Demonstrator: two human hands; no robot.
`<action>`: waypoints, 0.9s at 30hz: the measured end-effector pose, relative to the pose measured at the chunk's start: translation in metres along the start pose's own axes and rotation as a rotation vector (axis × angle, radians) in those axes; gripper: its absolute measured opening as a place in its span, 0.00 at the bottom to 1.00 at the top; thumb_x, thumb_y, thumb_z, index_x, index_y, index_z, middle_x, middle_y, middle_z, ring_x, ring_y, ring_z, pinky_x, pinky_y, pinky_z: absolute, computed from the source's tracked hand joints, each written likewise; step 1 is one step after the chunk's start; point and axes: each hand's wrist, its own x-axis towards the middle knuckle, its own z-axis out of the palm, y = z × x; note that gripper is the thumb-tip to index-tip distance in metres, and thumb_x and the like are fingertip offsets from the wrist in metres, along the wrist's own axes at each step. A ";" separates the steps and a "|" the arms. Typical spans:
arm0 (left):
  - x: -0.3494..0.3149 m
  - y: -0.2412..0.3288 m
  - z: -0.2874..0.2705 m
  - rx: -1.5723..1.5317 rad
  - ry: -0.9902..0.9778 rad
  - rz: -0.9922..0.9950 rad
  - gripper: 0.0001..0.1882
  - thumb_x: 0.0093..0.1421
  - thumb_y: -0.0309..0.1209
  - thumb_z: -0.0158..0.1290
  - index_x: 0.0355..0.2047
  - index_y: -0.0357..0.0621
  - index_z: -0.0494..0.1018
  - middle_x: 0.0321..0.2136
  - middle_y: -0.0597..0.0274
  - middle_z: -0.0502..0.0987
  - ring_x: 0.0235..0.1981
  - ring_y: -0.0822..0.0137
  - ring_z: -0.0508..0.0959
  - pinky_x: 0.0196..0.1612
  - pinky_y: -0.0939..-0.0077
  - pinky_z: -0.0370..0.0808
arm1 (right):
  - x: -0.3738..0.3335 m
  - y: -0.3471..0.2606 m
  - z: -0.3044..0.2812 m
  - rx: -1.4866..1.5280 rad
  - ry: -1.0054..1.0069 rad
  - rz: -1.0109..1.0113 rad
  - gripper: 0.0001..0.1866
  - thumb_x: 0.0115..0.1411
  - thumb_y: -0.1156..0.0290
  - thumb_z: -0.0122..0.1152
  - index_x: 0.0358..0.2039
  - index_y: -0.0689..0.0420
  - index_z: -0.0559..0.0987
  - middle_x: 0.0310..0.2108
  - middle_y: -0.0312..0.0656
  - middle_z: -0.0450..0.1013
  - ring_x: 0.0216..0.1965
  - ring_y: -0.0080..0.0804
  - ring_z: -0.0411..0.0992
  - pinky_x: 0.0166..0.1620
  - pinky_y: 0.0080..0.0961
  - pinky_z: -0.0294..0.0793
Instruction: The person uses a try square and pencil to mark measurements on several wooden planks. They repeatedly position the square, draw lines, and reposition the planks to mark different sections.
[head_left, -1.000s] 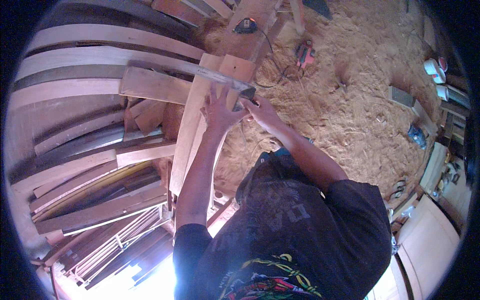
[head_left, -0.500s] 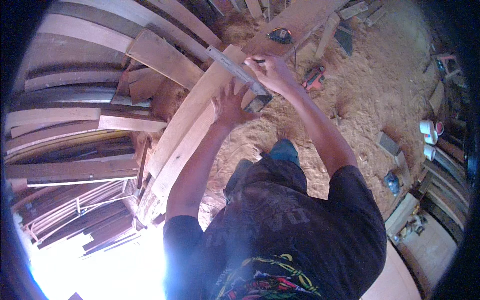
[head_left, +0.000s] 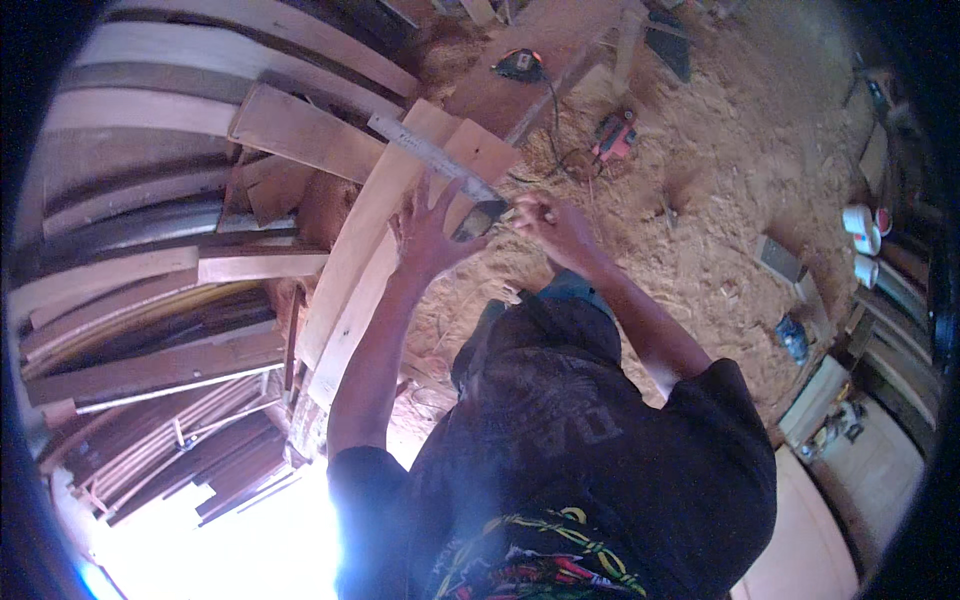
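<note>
A metal try square [head_left: 430, 152] lies across two pale wooden boards placed side by side, the left board [head_left: 350, 235] and the right board [head_left: 348, 338]. My left hand [head_left: 430, 240] is spread open over the boards, its fingers by the blade and its thumb near the square's dark stock [head_left: 480, 218]. Just right of the stock, my right hand [head_left: 560, 232] is closed with curled fingers, off the boards. The dark pencil it held a moment earlier is mostly hidden in its grip now.
A black tape measure or small tool [head_left: 520, 66] sits on a wide plank beyond the boards. On the sawdust-covered ground lies a red power tool [head_left: 613, 135] with a cord. Stacked planks [head_left: 150, 110] fill the left side. White buckets [head_left: 860, 230] stand at the right.
My right hand has come back from the blade's middle toward me, to beside the square's stock. My left hand stays spread at the square. The whole view has shifted slightly.
</note>
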 end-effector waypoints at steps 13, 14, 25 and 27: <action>0.029 0.013 -0.004 -0.024 0.067 0.169 0.60 0.45 0.68 0.68 0.76 0.71 0.56 0.78 0.52 0.47 0.75 0.38 0.52 0.65 0.22 0.56 | 0.018 0.007 0.062 0.689 0.081 0.203 0.16 0.71 0.57 0.64 0.46 0.58 0.81 0.30 0.34 0.78 0.29 0.22 0.77 0.32 0.24 0.79; 0.032 0.015 -0.003 -0.019 0.061 0.158 0.59 0.46 0.68 0.67 0.76 0.71 0.56 0.78 0.51 0.47 0.75 0.37 0.52 0.65 0.22 0.57 | 0.021 0.005 0.058 0.683 0.086 0.189 0.16 0.71 0.57 0.63 0.46 0.58 0.81 0.30 0.34 0.78 0.28 0.22 0.77 0.32 0.24 0.79; 0.039 0.020 -0.003 -0.025 0.055 0.150 0.59 0.47 0.71 0.65 0.76 0.70 0.56 0.77 0.49 0.49 0.73 0.34 0.56 0.63 0.23 0.60 | 0.027 -0.001 0.053 0.579 0.128 0.133 0.16 0.72 0.59 0.61 0.45 0.60 0.81 0.30 0.36 0.78 0.26 0.22 0.76 0.29 0.24 0.78; 0.039 0.020 -0.003 -0.011 0.057 0.143 0.59 0.47 0.71 0.65 0.75 0.70 0.56 0.77 0.49 0.49 0.73 0.34 0.56 0.63 0.23 0.60 | 0.028 -0.001 0.054 0.606 0.146 0.108 0.16 0.72 0.59 0.61 0.46 0.61 0.81 0.30 0.36 0.78 0.25 0.23 0.76 0.30 0.25 0.79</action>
